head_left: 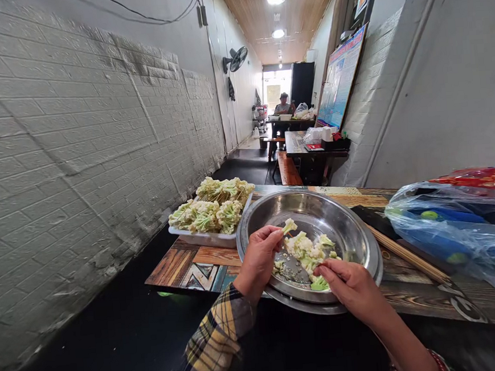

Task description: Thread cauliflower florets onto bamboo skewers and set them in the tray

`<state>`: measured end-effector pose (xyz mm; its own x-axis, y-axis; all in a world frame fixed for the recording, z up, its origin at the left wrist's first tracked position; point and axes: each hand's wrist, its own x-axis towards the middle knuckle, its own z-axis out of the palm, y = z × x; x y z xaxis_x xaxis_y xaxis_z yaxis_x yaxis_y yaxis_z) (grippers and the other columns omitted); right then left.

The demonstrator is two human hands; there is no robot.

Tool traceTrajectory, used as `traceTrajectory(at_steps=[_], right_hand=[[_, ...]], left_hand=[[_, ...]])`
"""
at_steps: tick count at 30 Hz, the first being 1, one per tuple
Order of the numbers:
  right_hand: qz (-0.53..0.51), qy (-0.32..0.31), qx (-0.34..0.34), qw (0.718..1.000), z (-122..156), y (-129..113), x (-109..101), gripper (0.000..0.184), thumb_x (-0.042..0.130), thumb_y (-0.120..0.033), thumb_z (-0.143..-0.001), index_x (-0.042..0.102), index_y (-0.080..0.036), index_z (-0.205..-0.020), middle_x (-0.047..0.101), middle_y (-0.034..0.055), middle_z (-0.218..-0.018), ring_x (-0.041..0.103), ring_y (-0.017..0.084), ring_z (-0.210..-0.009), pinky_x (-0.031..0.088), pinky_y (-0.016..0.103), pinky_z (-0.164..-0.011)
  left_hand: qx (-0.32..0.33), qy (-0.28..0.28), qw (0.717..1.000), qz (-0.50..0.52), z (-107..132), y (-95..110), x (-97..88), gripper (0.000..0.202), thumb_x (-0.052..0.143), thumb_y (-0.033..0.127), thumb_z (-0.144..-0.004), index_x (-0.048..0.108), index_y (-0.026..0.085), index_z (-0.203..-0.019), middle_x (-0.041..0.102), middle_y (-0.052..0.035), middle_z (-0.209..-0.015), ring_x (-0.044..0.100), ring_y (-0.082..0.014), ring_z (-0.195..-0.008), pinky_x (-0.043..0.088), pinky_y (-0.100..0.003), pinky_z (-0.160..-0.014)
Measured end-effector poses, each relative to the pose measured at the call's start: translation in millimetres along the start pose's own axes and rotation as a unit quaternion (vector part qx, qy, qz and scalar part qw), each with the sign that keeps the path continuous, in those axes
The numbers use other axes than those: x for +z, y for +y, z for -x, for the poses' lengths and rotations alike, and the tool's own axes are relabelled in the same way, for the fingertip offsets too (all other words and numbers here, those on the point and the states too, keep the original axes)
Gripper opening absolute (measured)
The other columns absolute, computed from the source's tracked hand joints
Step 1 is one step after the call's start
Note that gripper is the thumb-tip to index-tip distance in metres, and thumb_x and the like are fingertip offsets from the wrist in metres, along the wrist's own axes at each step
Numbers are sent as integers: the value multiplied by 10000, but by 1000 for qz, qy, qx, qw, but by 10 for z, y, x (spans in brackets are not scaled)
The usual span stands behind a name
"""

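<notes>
Between the thumb and fingers of my left hand (259,259) is a small cauliflower floret (289,226), raised over the wide steel basin (357,222). My right hand (349,285) pinches at a cluster of cauliflower (306,249) above the basin's near side; whether a skewer runs through the cluster, I cannot tell. Loose green-white pieces and small crumbs lie in the bottom of the basin. Left of it, a white tray (209,239) is heaped with skewered cauliflower (204,214), thin sticks showing among the florets.
A bundle of bamboo skewers (407,252) lies right of the basin, beside a clear plastic bag (452,232) with blue and green contents. The patterned wooden table (176,265) ends near the left wall. Farther back are more tables, an orange bench (288,169) and a seated person (284,105).
</notes>
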<state>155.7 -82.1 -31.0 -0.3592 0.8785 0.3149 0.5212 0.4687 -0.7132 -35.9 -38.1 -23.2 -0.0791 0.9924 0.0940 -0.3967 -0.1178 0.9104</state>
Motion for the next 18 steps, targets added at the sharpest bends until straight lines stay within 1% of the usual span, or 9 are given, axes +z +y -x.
traceTrajectory(at_steps=[5, 10, 18], right_hand=[[1, 2, 1, 1000, 2, 22, 19, 383, 388, -371, -945, 652, -185, -739, 640, 13, -666, 591, 160, -642, 425, 245, -607], [15, 5, -1, 1000, 3, 52, 34, 375, 399, -365, -941, 639, -187, -715, 621, 5, -632, 573, 150, -608, 411, 240, -586], [29, 6, 0, 1000, 7, 45, 26, 391, 385, -362, -945, 648, -181, -719, 623, 7, -639, 601, 159, -631, 408, 242, -564]], left_hand=[[4, 4, 1000, -12, 1, -5, 6, 150, 695, 261, -626, 616, 145, -572, 470, 39, -514, 366, -69, -512, 252, -235, -527], [9, -9, 1000, -28, 7, -15, 5, 144, 673, 257, -641, 623, 141, -573, 468, 37, -511, 354, -69, -511, 242, -237, -528], [21, -20, 998, -63, 12, 6, 8, 139, 658, 259, -646, 625, 151, -565, 479, 34, -508, 349, -76, -510, 240, -248, -527]])
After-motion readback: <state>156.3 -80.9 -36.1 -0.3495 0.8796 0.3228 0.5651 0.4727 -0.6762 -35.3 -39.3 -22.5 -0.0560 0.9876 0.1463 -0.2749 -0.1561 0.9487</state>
